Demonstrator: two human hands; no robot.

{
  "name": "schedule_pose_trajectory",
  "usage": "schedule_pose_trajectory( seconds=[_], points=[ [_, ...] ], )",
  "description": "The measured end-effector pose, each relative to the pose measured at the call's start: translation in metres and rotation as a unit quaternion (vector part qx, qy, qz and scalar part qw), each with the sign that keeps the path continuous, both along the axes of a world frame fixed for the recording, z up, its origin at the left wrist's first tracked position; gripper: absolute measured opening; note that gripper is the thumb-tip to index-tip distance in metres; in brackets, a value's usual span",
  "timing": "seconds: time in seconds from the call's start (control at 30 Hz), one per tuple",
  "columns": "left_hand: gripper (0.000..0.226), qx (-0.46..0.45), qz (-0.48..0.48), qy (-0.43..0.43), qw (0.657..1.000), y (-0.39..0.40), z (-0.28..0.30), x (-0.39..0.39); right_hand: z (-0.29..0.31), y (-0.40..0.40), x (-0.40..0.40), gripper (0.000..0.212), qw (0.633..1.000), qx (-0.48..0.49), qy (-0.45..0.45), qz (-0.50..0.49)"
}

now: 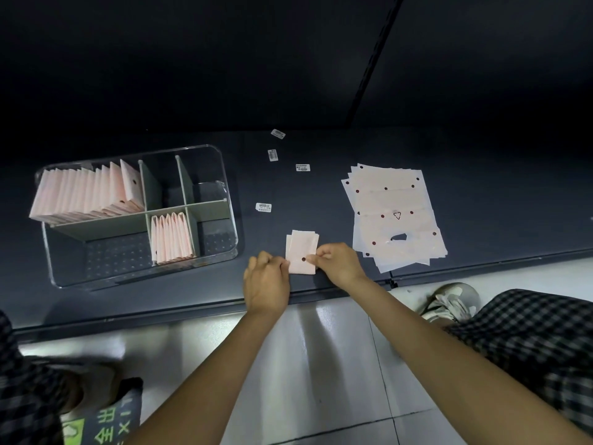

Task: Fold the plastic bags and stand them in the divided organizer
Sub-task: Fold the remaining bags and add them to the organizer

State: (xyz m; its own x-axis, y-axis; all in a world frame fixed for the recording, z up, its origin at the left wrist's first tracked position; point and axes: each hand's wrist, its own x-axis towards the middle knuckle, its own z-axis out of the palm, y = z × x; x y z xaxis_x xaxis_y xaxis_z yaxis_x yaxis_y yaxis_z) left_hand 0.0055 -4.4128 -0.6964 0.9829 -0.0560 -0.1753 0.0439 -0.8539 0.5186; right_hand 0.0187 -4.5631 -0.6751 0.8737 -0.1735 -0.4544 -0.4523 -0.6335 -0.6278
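Both hands work one folded bag [301, 252] lying flat on the dark worktop [481, 203], near its front edge, just right of the organizer [205, 264]. Left hand [266, 284] has curled fingers on the bag's left edge, likely pinning it so the folds do not spring open; exact grip partly hidden by the knuckles. Right hand [337, 263] pinches the right edge between thumb and fingertips, near a dark dot on the plastic, seemingly pressing the crease or readying to lift. The bag already looks folded down to about the size of those in the organizer, so the folding step seems nearly done; standing it in comes next. Organizer is clear plastic with grey dividers [160, 216]: far left compartment holds a long row of folded bags [86, 194] upright and leaning, the near middle compartment holds a shorter row [171, 237], the other compartments look empty. Near middle row is probably the target, since it is closest and has room. Stack of unfolded bags [391, 216] lies fanned flat to the right, within the right hand's reach, so plenty remain. Four small labels [303, 167] are scattered on the worktop behind.
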Motion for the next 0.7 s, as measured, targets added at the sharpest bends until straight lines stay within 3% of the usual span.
schedule_pose_trajectory(
  seconds=[0.17,0.27,0.33,0.5,0.57,0.63,0.7],
  points=[
    [0.024,0.02,0.006,-0.062,0.998,-0.004,0.008,-0.009,0.0,0.003,0.009,0.029,0.999,-0.025,0.047,0.009],
    [0.045,0.027,-0.187,-0.158,0.969,-0.003,0.005,-0.014,0.002,0.003,0.01,0.035,0.998,-0.04,0.057,0.01],
    [0.059,0.103,-0.272,-0.125,0.949,-0.001,0.001,-0.011,0.003,0.003,0.011,0.032,0.997,-0.041,0.057,0.015],
    [0.079,0.226,-0.331,-0.043,0.915,0.012,-0.009,0.0,0.006,0.006,0.007,0.026,0.996,-0.058,0.067,0.023],
    [0.081,0.238,-0.337,-0.045,0.91,0.012,-0.008,-0.001,0.008,0.011,-0.002,0.023,0.988,-0.151,0.007,0.032],
    [0.081,0.24,-0.33,-0.039,0.912,0.009,-0.007,-0.003,0.006,0.018,-0.014,0.025,0.955,-0.254,-0.138,0.06],
    [0.079,0.237,-0.324,-0.036,0.915,0.008,-0.007,-0.004,0.003,0.024,-0.019,0.034,0.944,-0.214,-0.217,0.128]
  ],
)
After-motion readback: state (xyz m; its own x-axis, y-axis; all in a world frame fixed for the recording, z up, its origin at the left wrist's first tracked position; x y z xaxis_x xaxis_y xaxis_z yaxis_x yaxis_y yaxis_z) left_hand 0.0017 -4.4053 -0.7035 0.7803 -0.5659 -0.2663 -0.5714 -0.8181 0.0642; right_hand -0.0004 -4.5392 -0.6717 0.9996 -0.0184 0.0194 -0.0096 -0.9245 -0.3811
